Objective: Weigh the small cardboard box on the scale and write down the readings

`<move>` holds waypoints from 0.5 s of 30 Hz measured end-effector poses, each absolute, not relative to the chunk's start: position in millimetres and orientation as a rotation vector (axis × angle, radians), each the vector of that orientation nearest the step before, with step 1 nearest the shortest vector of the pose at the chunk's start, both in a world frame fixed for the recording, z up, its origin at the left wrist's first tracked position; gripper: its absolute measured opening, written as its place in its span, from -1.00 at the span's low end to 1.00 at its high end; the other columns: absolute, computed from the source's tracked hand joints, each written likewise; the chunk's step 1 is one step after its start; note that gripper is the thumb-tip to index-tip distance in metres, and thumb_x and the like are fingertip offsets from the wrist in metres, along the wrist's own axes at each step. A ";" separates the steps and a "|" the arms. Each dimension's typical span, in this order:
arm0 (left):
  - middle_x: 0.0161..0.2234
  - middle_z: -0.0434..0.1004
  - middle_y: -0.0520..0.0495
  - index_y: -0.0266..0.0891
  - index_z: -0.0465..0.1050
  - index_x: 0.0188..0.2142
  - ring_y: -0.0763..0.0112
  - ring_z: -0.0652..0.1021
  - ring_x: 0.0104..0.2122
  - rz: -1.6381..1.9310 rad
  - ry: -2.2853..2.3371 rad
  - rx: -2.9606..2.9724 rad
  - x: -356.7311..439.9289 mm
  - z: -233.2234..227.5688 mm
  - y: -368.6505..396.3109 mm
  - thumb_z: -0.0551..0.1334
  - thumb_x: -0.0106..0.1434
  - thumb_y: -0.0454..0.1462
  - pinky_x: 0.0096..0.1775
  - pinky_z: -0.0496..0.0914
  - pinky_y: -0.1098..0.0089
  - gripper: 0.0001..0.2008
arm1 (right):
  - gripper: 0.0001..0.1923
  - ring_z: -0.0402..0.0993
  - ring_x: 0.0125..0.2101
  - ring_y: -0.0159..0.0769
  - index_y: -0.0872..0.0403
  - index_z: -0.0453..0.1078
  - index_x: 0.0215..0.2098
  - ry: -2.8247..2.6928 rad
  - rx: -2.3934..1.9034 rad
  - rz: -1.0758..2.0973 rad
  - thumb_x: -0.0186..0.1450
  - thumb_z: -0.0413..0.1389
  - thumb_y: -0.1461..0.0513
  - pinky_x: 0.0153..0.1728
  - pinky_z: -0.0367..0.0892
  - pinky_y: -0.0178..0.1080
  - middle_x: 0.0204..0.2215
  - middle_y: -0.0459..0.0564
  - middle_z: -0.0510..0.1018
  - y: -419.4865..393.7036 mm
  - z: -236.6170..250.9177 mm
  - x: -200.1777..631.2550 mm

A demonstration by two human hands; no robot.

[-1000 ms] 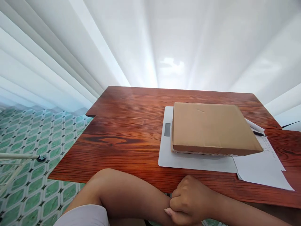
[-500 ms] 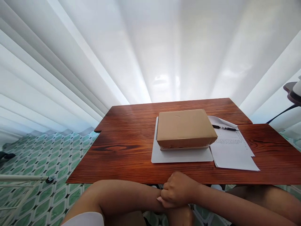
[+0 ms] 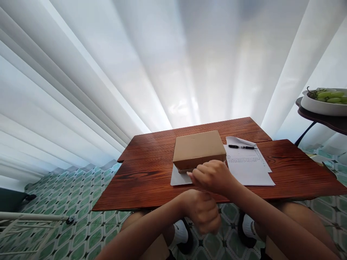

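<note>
My right hand (image 3: 213, 176) is raised over the table's front edge, fingers curled in and nothing visible in them. It covers part of the front of a closed brown cardboard box (image 3: 199, 146). Just below and nearer to me is my left hand (image 3: 204, 211), bent down at the wrist with its fingers folded, also with no object to be seen in it. The two hands are apart. Under the box lies a flat light-grey board or closed laptop (image 3: 177, 179), mostly hidden.
Sheets of paper (image 3: 249, 175) with handwriting lie right of the box, a black pen (image 3: 242, 147) on top. The dark wooden table (image 3: 146, 184) has stepped edges. A bowl of green grapes (image 3: 320, 104) stands on a small stand at right. White curtains (image 3: 162, 72) hang behind.
My right hand has come off my left forearm and risen toward the box. My left hand has come up into fuller view. The view has turned right, bringing in the grapes.
</note>
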State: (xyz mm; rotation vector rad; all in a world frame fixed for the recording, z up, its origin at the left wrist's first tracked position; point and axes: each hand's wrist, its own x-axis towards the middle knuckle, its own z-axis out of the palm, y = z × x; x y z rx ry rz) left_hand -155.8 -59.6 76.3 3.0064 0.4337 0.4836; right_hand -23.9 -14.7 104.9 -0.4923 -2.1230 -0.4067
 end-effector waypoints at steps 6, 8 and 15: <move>-0.65 0.24 0.09 -0.11 0.16 -0.51 0.41 0.26 -0.67 1.463 0.825 3.198 -193.2 100.8 -42.4 0.09 0.23 -0.38 -0.58 0.09 0.28 -0.79 | -0.53 0.08 -0.64 -0.38 0.06 0.23 -0.50 -1.929 -0.915 -0.299 0.58 -0.13 0.16 -0.53 -0.15 -0.23 -0.65 -0.13 0.32 9.3 120.2 13.6; -0.59 0.34 0.06 -0.13 0.23 -0.43 0.38 0.35 -0.58 1.721 1.076 2.953 -207.0 101.3 -36.0 0.07 0.25 -0.42 -0.47 0.22 0.31 -0.82 | -0.59 0.24 -0.54 -0.31 0.05 0.26 -0.42 -1.857 -1.059 -0.188 0.57 -0.16 0.16 -0.50 -0.05 -0.24 -0.55 -0.07 0.40 18.8 117.3 22.8; -0.09 0.54 -0.16 -0.18 0.44 -0.06 0.20 0.52 -0.06 2.044 1.767 1.855 -246.8 79.1 -11.5 0.08 0.39 -0.28 -0.04 0.40 0.21 -0.79 | -0.67 0.37 0.06 -0.02 0.05 0.36 0.01 -1.496 -1.180 0.304 0.44 -0.06 0.06 0.16 0.22 0.06 -0.02 0.14 0.48 39.3 75.7 25.9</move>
